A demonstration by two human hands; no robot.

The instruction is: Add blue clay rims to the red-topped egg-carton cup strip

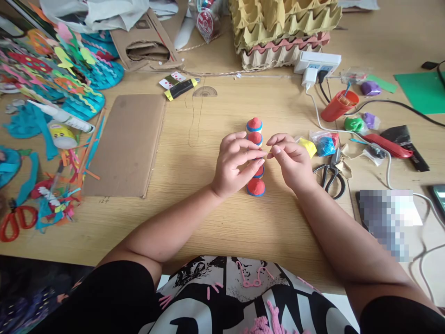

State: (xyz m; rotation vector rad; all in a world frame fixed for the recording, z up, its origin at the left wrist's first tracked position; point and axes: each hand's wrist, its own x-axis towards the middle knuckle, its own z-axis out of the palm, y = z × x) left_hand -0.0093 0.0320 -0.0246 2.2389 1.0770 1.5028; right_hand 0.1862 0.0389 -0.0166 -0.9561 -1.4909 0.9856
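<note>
A column of several small red domes with blue rims [256,187] stands on the wooden table, running away from me. Over the middle of that column, my left hand [236,162] holds its thumb and fingertips together. Facing it, my right hand [291,160] pinches with thumb and forefinger, and the fingertips of both hands nearly meet. Whatever lies between the fingertips is too small to make out. The hands partly hide the middle domes. Just right of my right hand lie a yellow clay packet [308,147] and a blue clay packet [326,146].
Black-handled scissors [332,176], a red cup [340,105] and a power strip [318,62] with cables are at the right. A cardboard sheet [123,146], red scissors [17,220] and paper scraps lie left. Egg trays [281,32] are stacked behind.
</note>
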